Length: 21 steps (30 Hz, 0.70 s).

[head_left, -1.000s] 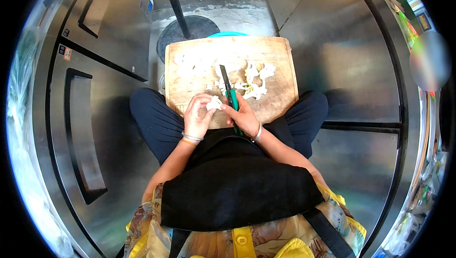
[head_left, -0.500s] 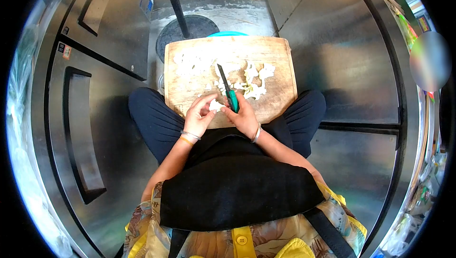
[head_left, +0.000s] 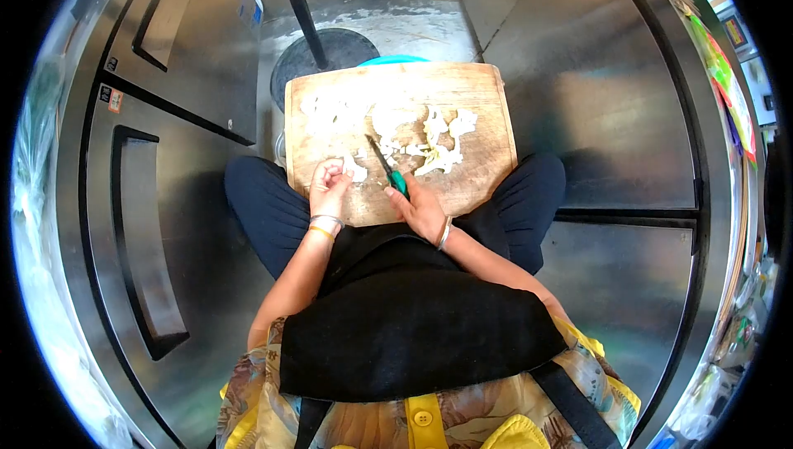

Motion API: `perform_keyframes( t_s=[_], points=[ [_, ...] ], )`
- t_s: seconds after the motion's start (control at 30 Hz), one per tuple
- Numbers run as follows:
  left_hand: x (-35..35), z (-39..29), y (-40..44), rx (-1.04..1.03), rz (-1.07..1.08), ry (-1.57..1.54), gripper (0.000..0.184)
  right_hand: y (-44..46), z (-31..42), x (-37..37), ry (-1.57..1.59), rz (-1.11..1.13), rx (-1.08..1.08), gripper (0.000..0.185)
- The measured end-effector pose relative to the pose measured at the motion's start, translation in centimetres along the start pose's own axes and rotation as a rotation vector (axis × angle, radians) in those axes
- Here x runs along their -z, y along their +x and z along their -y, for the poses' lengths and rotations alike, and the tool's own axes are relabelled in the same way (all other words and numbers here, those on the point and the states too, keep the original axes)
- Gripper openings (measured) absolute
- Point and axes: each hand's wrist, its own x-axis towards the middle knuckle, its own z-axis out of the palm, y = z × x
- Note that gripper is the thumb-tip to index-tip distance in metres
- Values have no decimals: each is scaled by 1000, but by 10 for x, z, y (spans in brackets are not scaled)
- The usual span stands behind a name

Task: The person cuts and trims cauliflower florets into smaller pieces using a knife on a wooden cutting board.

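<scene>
A wooden cutting board (head_left: 487, 131) lies across my lap, with white cauliflower pieces (head_left: 453, 154) scattered over it. My right hand (head_left: 423, 208) is closed round the green handle of a knife (head_left: 388, 165). Its dark, narrow blade points up and to the left over the board. Over the board's near left part, my left hand (head_left: 329, 187) has its fingers curled in, pinching a white cauliflower floret (head_left: 356, 170) at their right side. The knife blade is apart from this floret.
Steel cabinet doors stand close on the left (head_left: 206, 209) and on the right (head_left: 611, 110). Beyond the board are a black pole (head_left: 301, 11) on a round dark base (head_left: 289, 61) and the rim of a turquoise container (head_left: 396, 59). My knees flank the board.
My left hand has moved left and away from the knife with a floret. My right hand has stayed nearly in place, the knife tip now lower and further left.
</scene>
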Motion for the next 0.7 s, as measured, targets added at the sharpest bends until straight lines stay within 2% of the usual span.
perform_keyframes(
  t_s=[0.03,0.07,0.13,0.27,0.4,0.53,0.63,0.7],
  points=[
    [-6,-9,-4,90,-62,-117,22,1,-1,0,-152,8,53,30],
    [-8,-12,-5,89,-61,-116,22,1,-3,-1,-305,17,107,30],
    [-9,-16,-5,147,-28,-302,16,0,-6,1,-338,9,141,32],
    [-1,-14,-4,157,78,-416,10,0,-14,1,-234,15,82,33],
    [2,-13,-4,214,20,-453,6,2,-26,3,-213,12,19,34],
    [10,-2,0,246,-30,-397,8,5,-38,4,-174,17,47,34],
    [8,0,3,241,-85,-385,7,4,-35,7,-113,54,-8,33],
    [7,1,4,238,-112,-382,7,3,-24,11,43,101,-117,29]
  ],
)
